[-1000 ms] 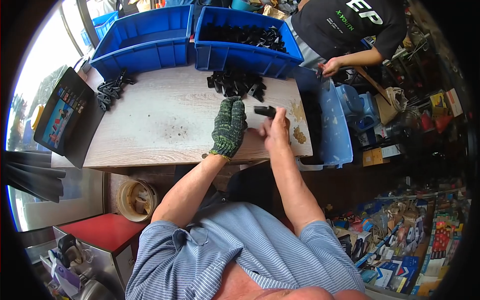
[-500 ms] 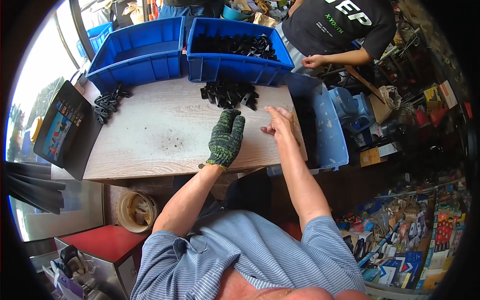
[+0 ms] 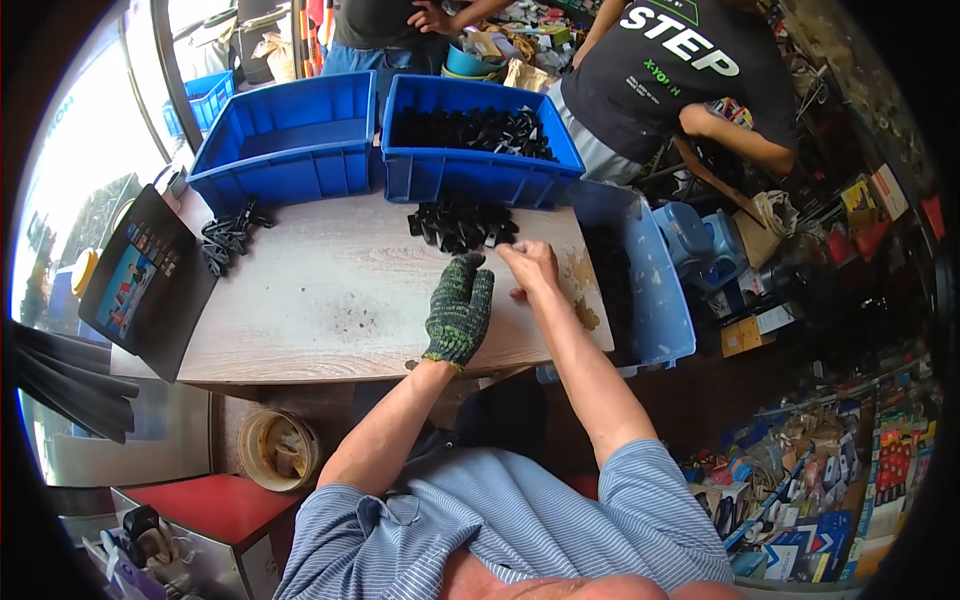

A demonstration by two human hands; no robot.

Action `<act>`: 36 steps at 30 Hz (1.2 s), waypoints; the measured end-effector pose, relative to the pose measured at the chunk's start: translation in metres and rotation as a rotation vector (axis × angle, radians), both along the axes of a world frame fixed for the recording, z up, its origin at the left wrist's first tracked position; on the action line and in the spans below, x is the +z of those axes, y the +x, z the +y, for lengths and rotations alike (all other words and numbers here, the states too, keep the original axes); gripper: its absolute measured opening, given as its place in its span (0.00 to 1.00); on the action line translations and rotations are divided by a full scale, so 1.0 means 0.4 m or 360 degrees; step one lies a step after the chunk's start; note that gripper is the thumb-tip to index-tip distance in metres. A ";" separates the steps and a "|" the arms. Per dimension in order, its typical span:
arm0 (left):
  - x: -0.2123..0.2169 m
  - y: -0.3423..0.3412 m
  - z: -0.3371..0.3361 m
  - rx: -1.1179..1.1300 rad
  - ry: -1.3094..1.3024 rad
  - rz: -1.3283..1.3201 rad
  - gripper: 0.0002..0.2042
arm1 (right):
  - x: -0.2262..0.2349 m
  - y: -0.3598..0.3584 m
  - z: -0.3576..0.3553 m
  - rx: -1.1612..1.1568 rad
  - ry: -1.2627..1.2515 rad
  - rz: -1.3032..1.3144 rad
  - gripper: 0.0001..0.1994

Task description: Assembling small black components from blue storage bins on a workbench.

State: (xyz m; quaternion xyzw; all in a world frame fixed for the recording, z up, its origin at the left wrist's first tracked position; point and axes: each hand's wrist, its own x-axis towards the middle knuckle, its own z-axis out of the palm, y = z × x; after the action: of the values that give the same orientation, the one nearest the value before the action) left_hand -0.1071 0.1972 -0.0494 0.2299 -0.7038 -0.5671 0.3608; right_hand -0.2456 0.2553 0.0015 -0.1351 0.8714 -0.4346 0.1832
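On your counter (image 3: 270, 320), black parts (image 3: 455, 225) remain piled, more in one blue bin (image 3: 480, 178); your gloved left hand (image 3: 460, 312) and right hand (image 3: 532, 268) are half-curled, any grip hidden.

Two hands, a gloved left hand (image 3: 458, 312) and a bare right hand (image 3: 533, 268), appear over one surface (image 3: 280, 325) lined along its far edge by two large blue bins (image 3: 290, 182). One smaller blue crate (image 3: 212, 106) sits beyond the far-left corner; one pale-blue tub (image 3: 658, 290) flanks the right edge. Two heaps of black pieces (image 3: 455, 228), too tangled to count singly, one screen (image 3: 135, 280) at the left edge and two other people (image 3: 670, 85) past the far edge complete the tally.
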 end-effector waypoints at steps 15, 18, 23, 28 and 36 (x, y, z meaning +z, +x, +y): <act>0.021 0.012 0.010 -0.0146 -0.0197 0.0132 0.16 | -0.047 0.066 0.099 0.0453 -0.0745 -0.0519 0.10; 0.015 0.007 0.010 -0.0049 -0.0428 0.0106 0.16 | -0.048 0.076 0.097 0.0420 -0.0744 -0.0493 0.10; 0.026 0.013 0.006 -0.0083 -0.0368 0.0016 0.14 | -0.037 0.080 0.101 0.0466 -0.0738 -0.0521 0.13; 0.017 0.010 0.006 -0.0080 -0.0228 0.0007 0.15 | -0.060 0.106 0.083 0.0408 -0.0797 -0.0357 0.16; -0.015 0.016 -0.005 -0.0132 0.0096 0.0168 0.15 | -0.096 0.115 0.081 0.0460 -0.0843 -0.0149 0.12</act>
State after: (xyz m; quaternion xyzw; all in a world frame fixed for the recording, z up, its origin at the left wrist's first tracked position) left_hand -0.1009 0.1953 -0.0556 0.1811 -0.6754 -0.6138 0.3665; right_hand -0.1998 0.2877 -0.0370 -0.2806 0.6900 -0.6219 0.2415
